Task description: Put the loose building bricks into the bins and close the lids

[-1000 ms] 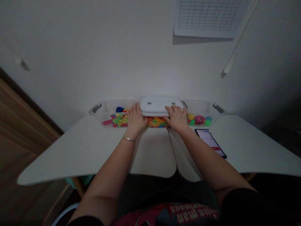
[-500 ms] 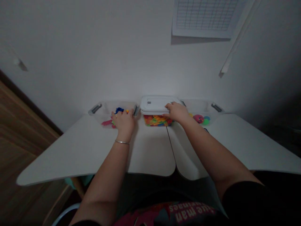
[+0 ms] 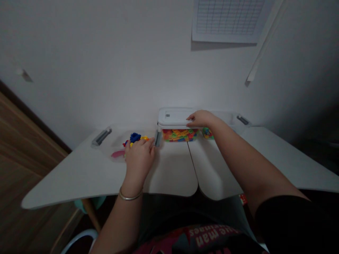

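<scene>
My left hand is closed over the near rim of a clear bin with grey handles on the left table. The bin holds blue, yellow and pink toy pieces. My right hand rests, fingers bent, on the right edge of the white lid of a clear box full of coloured blocks, which stands against the wall. A second clear bin stands to the right of it, with coloured balls showing past my wrist.
Two white tables meet at a seam in front of me. The white wall lies just behind the boxes, with a gridded sheet high up. A wooden panel stands at the left. A stool rim shows below.
My left hand left the lidded box, took the left bin's rim and drew the bin toward me. My right hand stayed on the lid. The phone is now behind my right arm.
</scene>
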A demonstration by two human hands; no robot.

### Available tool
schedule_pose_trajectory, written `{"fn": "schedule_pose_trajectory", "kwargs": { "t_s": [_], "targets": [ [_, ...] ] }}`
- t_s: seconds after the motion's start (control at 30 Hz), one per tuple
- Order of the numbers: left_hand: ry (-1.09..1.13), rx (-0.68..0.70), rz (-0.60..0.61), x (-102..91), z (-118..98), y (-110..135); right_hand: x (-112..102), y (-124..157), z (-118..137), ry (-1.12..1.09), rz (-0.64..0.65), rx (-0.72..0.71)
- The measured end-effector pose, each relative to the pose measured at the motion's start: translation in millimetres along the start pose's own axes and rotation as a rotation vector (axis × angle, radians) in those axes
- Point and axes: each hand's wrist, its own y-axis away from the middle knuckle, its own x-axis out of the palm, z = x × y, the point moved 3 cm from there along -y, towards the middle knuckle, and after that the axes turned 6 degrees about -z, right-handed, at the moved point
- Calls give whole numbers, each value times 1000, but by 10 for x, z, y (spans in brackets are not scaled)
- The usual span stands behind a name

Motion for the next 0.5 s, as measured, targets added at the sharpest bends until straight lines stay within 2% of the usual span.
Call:
{"fn": "schedule_pose_trajectory", "kwargs": {
  "t_s": [0.13,0.33,0.5],
  "targets": [
    [-4,56,17,-95,-193,154,-18,-4,24,2,-3,4],
    [104,201,136,-200,-531,303,-42,-37,37,9,37,15],
    [233,320,114,-227,-818,405,-101,-46,22,7,90,17]
  ]
}}
